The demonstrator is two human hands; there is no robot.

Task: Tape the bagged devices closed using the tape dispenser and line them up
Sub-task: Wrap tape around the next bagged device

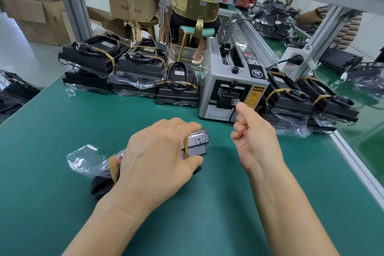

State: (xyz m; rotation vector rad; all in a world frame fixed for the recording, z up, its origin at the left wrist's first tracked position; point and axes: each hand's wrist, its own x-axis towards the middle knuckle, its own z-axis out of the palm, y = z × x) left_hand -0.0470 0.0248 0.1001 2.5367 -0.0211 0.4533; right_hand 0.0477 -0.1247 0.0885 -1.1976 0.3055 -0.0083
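My left hand point(158, 151) grips the untaped bagged device point(193, 145) at frame centre. My right hand point(252, 131) pinches a tape piece point(235, 101) at the tape dispenser point(230, 87). Many bagged devices point(116, 64) already line the desk point(62, 131) behind.

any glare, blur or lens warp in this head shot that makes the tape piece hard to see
Head view: even, soft light with faint shadows under the hands; wide-angle warp bows the table edge; the clear tape piece at the tape dispenser is small and glinting, just above the right hand; the bag of the device under the left hand shows glare.

bagged device point(195, 144): black, clear bag, flat on mat | tape dispenser point(232, 83): grey, upright, behind
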